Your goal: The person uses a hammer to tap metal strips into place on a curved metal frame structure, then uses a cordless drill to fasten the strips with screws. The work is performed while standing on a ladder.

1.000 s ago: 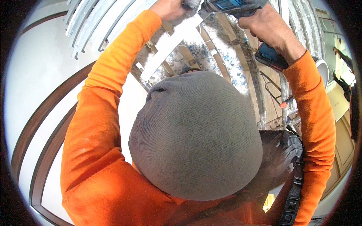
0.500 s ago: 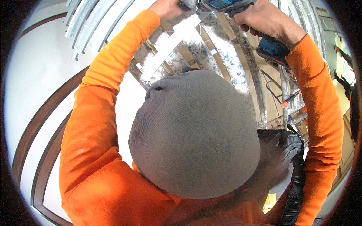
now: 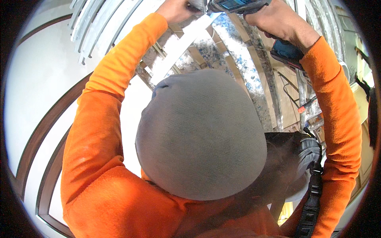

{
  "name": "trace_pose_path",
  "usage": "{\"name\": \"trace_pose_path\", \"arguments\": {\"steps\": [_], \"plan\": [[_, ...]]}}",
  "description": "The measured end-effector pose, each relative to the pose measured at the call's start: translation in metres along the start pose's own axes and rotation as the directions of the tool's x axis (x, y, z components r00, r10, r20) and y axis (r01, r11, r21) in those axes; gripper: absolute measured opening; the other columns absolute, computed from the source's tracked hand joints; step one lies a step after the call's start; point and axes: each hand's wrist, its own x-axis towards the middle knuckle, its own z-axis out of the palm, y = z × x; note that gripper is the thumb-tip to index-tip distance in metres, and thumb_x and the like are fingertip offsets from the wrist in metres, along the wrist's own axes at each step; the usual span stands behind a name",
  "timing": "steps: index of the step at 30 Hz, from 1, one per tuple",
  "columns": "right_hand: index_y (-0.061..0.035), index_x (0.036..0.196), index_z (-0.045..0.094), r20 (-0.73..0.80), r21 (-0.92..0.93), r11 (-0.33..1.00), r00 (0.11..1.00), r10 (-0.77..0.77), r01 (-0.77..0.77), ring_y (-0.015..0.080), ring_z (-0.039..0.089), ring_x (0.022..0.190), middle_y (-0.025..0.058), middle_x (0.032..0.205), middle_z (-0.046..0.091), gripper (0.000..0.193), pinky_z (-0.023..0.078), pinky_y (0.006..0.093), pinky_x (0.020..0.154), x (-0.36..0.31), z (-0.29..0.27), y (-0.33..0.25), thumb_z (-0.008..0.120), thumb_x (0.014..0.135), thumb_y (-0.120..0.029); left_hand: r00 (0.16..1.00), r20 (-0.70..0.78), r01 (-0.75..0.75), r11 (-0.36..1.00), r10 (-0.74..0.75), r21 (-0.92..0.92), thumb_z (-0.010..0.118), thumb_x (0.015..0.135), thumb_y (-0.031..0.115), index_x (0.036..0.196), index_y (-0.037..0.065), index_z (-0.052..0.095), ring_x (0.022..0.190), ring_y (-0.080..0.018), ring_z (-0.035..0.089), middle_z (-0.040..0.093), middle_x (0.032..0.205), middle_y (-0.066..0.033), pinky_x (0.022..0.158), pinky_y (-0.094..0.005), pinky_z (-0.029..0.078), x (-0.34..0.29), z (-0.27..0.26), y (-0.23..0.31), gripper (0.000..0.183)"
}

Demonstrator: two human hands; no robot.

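The blue-and-grey cordless power drill [image 3: 238,5] sits at the very top of the view, raised above the person's head; its body lies roughly crosswise, nose pointing toward the person's left, with its dark blue battery block [image 3: 286,50] hanging lower right. The right hand [image 3: 274,18] is wrapped tight around the drill's grip. The left hand [image 3: 176,8] is closed near the drill's nose, against a pale metal strip [image 3: 180,47] that slants down and left; what its fingers pinch cannot be told. Judging from this, fastening is under way at the strip's upper end, no finished fixing shows. Below come orange sleeves [image 3: 119,79], a grey knit cap [image 3: 200,135] and speckled foil-faced framing [image 3: 242,63]
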Motion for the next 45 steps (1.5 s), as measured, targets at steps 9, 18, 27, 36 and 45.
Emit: {"name": "trace_pose_path", "arguments": {"steps": [9,18,27,36,45], "plan": [[-0.0007,0.107,0.068,0.041,0.254,0.911,0.945,0.326,-0.325,0.0319,0.067,0.078,0.0243,0.090,0.070,0.025,0.054,0.0419,0.072,0.008,-0.024,-0.045,0.066,0.088,-0.017,0.998,-0.027,0.064,0.997,-0.065,-0.040,0.082,0.078,0.009,0.091,0.003,0.068,0.080,-0.0257,0.065,0.067,0.086,-0.0121,0.072,-0.0403,0.053,-0.005,-0.003,0.005,0.020],[0.0008,0.094,0.069,0.177,0.237,0.853,0.884,0.432,-0.464,0.0261,0.060,0.061,0.0163,0.070,0.066,0.020,0.049,0.0394,0.057,0.011,-0.033,-0.043,0.066,0.091,-0.019,0.994,-0.010,0.106,0.994,-0.106,0.007,0.082,0.078,0.008,0.091,0.003,0.070,0.080,-0.0271,0.066,0.068,0.086,-0.0132,0.072,-0.0413,0.053,-0.004,-0.003,0.006,0.019],[-0.0002,0.086,0.069,0.193,0.297,0.754,0.810,0.554,-0.586,0.0232,0.055,0.052,0.0131,0.062,0.061,0.022,0.044,0.0379,0.049,0.013,-0.030,-0.055,0.068,0.090,-0.021,0.995,-0.051,0.092,0.996,-0.091,0.010,0.082,0.079,0.009,0.091,0.003,0.071,0.077,-0.0252,0.066,0.069,0.085,-0.0126,0.070,-0.0394,0.054,-0.007,-0.001,0.006,0.018],[0.0001,0.094,0.069,0.242,0.275,0.853,0.891,0.384,-0.443,0.0324,0.066,0.072,0.0215,0.079,0.069,0.024,0.053,0.0388,0.065,0.007,-0.035,-0.043,0.067,0.087,-0.023,0.993,-0.002,0.122,0.992,-0.122,0.020,0.079,0.080,0.006,0.089,0.003,0.069,0.078,-0.0245,0.065,0.068,0.084,-0.0124,0.070,-0.0391,0.053,-0.004,-0.004,0.013,0.013],[-0.0035,0.120,0.066,-0.125,0.389,0.869,0.917,0.379,-0.307,0.0335,0.067,0.100,0.0228,0.105,0.071,0.042,0.052,0.0414,0.092,-0.025,0.005,-0.027,0.073,0.083,-0.024,0.997,0.067,0.027,0.998,-0.031,0.053,0.071,0.079,-0.004,0.091,0.004,0.070,0.081,-0.0248,0.066,0.069,0.085,-0.0119,0.073,-0.0392,0.053,0.001,-0.002,0.014,0.014]]}}
